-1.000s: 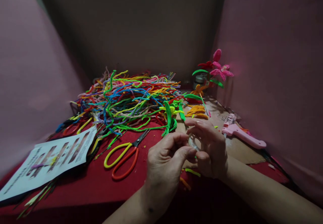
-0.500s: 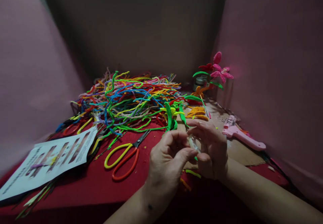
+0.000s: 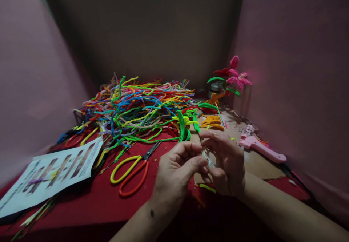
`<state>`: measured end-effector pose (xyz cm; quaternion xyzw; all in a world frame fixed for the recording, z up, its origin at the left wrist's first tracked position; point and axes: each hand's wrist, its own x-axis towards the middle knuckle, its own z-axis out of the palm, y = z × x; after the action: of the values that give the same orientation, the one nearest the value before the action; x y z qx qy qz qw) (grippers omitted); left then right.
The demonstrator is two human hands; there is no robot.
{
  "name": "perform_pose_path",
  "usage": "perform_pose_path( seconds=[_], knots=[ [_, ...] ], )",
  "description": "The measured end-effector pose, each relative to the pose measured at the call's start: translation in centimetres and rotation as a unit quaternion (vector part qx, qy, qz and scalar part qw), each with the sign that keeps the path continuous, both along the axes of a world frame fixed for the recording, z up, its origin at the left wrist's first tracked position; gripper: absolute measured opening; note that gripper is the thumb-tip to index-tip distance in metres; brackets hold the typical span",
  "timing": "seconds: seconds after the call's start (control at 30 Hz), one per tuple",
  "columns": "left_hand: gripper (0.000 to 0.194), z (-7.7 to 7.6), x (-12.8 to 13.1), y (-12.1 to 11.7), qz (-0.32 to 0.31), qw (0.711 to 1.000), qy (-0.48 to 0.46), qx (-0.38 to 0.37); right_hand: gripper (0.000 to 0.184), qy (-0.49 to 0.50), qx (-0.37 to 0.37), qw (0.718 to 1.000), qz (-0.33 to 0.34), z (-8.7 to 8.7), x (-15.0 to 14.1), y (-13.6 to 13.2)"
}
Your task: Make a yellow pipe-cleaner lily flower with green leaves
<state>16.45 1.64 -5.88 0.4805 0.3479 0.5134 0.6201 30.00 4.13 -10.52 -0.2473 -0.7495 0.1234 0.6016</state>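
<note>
In front of me both hands are on a small, pale, ring-shaped roll of tape (image 3: pixel 209 159), partly hidden by fingers. My left hand (image 3: pixel 178 167) pinches at its left edge with thumb and forefinger. On the other side my right hand (image 3: pixel 227 162) grips the roll, the thumb low and the fingers curled over the top. Just beyond the hands stand bent green pipe-cleaner leaves (image 3: pixel 180 124) with a yellow piece (image 3: pixel 187 120) beside them. Yellow-and-red handled scissors (image 3: pixel 133 174) lie to the left of my left hand.
A large heap of coloured pipe cleaners (image 3: pixel 147 107) fills the back. A pink glue gun (image 3: pixel 260 147) rests on cardboard (image 3: pixel 263 167) at right. Orange pieces (image 3: pixel 211 122) lie near pink pipe-cleaner flowers (image 3: pixel 238 77). A printed sheet (image 3: pixel 54 174) lies at left.
The roll of tape has turned between my fingers and shows less of its ring. My left hand has shifted slightly left, while my right hand stays nearly in place.
</note>
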Motion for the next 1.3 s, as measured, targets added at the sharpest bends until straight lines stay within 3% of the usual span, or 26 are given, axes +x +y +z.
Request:
perform_pose_path(
  seconds=[0.2,0.3,0.4,0.57,0.7,0.77,0.83,0.87,0.93,1.0,1.1,1.2,1.3],
  knots=[
    [0.016,0.2,-0.3,0.8,-0.012,0.997,0.081,-0.009,0.054,-0.018,0.073,0.997,0.011,0.2,-0.2,-0.2],
    [0.017,-0.1,0.0,0.2,0.03,0.995,0.094,0.001,0.055,-0.053,0.101,0.993,-0.034,0.4,-0.1,-0.1],
    [0.02,-0.7,0.1,-0.4,0.037,0.998,0.035,-0.035,0.054,-0.086,0.14,0.982,-0.094,0.8,0.0,0.1],
    [0.027,-0.8,0.1,0.1,-0.126,0.967,-0.088,-0.203,0.056,-0.11,0.173,0.973,-0.105,1.5,-0.1,0.2],
    [0.019,-1.0,-0.3,1.0,-0.22,0.941,-0.049,-0.253,0.057,-0.115,0.199,0.969,-0.093,1.9,-0.2,-0.1],
    [0.019,-1.3,-0.9,1.6,-0.197,0.952,0.035,-0.23,0.056,-0.109,0.194,0.97,-0.097,2.0,0.0,0.1],
    [0.02,-1.4,-1.9,2.6,-0.087,0.972,0.166,-0.14,0.051,-0.104,0.156,0.974,-0.123,2.1,0.3,0.6],
    [0.019,-1.4,-2.5,3.2,-0.003,0.968,0.244,-0.061,0.046,-0.114,0.126,0.975,-0.145,2.0,0.5,1.0],
    [0.015,-1.2,-3.6,4.7,0.089,0.912,0.389,0.093,0.03,-0.191,0.052,0.961,-0.195,1.8,0.8,1.8],
    [0.014,-0.9,-4.2,6.4,0.073,0.853,0.498,0.138,0.027,-0.297,-0.029,0.925,-0.236,1.4,1.1,2.4],
    [0.021,-0.8,-3.8,8.5,0.039,0.81,0.566,0.15,0.04,-0.409,-0.065,0.869,-0.27,0.9,1.1,2.8],
    [0.031,-1.2,-2.8,9.7,0.014,0.827,0.55,0.116,0.051,-0.452,-0.061,0.847,-0.273,0.7,1.0,2.8],
    [0.032,-1.4,-2.5,9.9,0.01,0.86,0.508,0.057,0.048,-0.421,-0.064,0.867,-0.259,0.9,1.2,2.6]
  ],
)
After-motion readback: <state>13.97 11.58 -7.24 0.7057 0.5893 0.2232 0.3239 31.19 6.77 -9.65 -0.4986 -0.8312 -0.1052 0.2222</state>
